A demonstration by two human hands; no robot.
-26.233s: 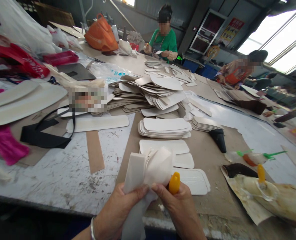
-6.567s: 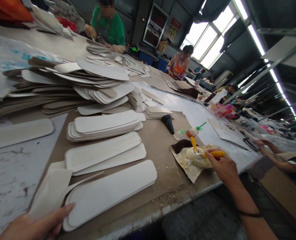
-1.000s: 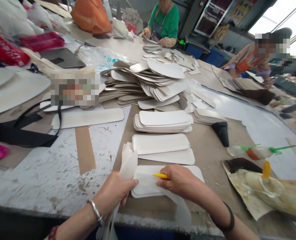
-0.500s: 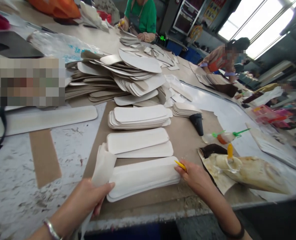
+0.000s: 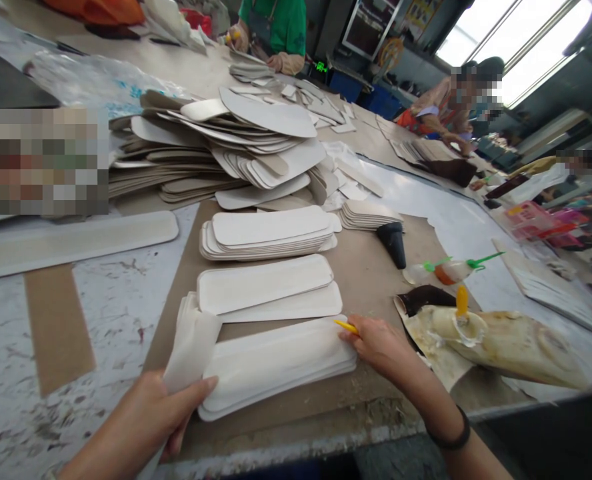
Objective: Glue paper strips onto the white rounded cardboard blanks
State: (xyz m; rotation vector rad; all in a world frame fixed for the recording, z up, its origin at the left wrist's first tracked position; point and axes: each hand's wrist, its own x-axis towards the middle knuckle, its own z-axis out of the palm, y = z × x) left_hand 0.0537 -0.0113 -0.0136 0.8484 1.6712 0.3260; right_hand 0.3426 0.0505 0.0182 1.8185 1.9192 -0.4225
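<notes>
My left hand [image 5: 151, 417] grips a folded white strip of material [image 5: 191, 347] at the near edge of the table, thumb pressed on it. A long white rounded panel [image 5: 276, 363] lies flat in front of me on brown paper. Closed around a thin yellow tool [image 5: 345, 326], my right hand [image 5: 379, 347] rests at the panel's right end, the tool's tip touching its top edge. Two more white panels [image 5: 266, 290] lie just behind it.
A stack of panels [image 5: 271, 233] and a big heap of cut pieces [image 5: 216, 153] sit farther back. A glue-smeared sheet with a yellow-nozzle bottle [image 5: 461, 317] lies to the right, beside a black cone [image 5: 393, 243]. Other people work along the far side.
My right hand with the yellow tool has slid from the panel's middle to its right end. The left hand kept hold of the folded strip; the view shifted right.
</notes>
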